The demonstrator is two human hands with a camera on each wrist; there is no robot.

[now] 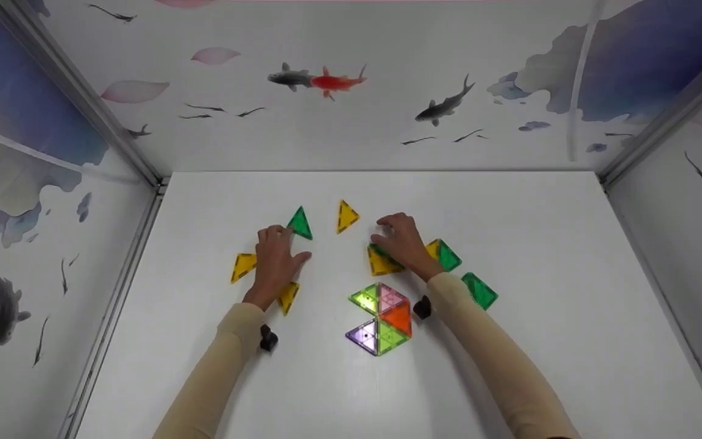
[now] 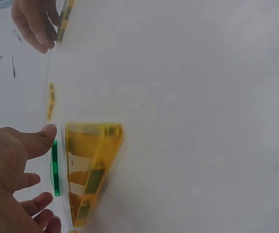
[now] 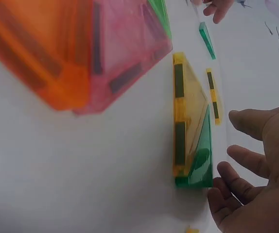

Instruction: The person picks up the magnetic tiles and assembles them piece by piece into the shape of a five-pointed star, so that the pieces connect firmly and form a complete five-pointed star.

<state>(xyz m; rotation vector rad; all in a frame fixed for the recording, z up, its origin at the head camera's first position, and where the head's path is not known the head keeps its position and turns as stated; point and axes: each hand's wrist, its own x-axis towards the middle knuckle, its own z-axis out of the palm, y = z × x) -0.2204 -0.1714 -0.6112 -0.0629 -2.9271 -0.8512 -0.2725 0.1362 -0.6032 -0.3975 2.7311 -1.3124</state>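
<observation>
My left hand (image 1: 275,259) hovers with fingers spread and thumb out, holding nothing. Its fingertips are right at a green triangular magnetic tile (image 1: 300,224). Yellow triangular tiles (image 1: 244,267) lie to either side of that hand, one (image 2: 92,165) large below the thumb in the left wrist view. My right hand (image 1: 403,241) is loosely bent over a yellow tile (image 1: 381,263) paired with a green tile (image 3: 203,155), partly covering them. Its fingers grip nothing in the right wrist view. Another yellow tile (image 1: 346,217) lies between the hands.
Nearer the body, light green, pink (image 1: 391,297), orange (image 1: 398,319) and purple (image 1: 364,335) tiles form a partial hexagon, open at its left. Right of the right hand lie a green tile (image 1: 449,255) against a yellow one and a green piece (image 1: 480,291). Printed walls (image 1: 339,134) enclose the white table (image 1: 540,244).
</observation>
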